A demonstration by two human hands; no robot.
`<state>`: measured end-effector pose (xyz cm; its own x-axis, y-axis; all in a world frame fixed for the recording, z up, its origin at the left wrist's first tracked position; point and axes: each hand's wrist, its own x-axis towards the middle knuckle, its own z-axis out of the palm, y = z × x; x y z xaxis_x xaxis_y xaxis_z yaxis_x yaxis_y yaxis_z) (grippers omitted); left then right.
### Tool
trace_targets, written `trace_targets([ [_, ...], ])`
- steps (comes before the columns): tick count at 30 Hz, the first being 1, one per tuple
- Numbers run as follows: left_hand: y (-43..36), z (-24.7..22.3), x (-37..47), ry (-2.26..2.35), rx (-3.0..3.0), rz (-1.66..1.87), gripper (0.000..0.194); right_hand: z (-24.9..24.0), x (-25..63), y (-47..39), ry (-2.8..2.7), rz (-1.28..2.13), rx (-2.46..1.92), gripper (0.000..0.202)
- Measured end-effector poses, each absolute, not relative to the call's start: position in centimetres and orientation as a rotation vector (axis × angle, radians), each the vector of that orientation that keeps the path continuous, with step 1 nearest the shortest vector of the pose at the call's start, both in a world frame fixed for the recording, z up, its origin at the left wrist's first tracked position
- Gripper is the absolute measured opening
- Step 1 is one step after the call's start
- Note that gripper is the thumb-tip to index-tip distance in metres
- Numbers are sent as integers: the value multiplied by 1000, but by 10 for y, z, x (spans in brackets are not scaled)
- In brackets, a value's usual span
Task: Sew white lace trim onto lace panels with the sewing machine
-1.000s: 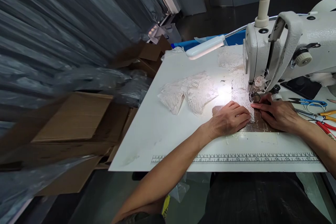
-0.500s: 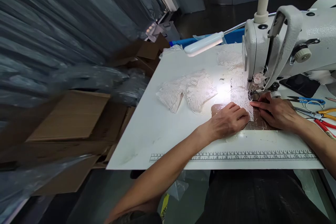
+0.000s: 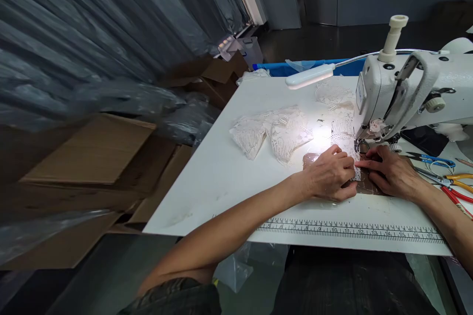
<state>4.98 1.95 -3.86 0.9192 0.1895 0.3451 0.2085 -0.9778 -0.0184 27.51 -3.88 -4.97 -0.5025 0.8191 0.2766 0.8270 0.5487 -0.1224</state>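
A strip of white lace lies under the sewing machine, running from the back of the table to its presser foot. My left hand is closed over the near end of the lace, its fingers curled and their tips partly hidden. Just right of the foot, my right hand rests with fingers apart, one outstretched fingertip touching the lace's right edge. Beneath both hands is a brown plate with a clear cover. A gathered lace piece lies to the left.
A white lamp lights the lace. Blue-handled scissors, orange-handled pliers and a red-handled tool lie right of my right hand. A printed ruler runs along the table's front edge. Cardboard boxes stand at left.
The view has shifted, so the table and machine sit lower and farther right. My left hand has come closer to my right one along the lace. My right hand stays beside the foot.
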Motion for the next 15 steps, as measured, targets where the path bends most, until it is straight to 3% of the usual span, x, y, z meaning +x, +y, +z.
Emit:
trace_targets([
  [15,14,-48,44,-450,-3004,-567,31,-48,264,-37,-2499,-98,-1523,39],
])
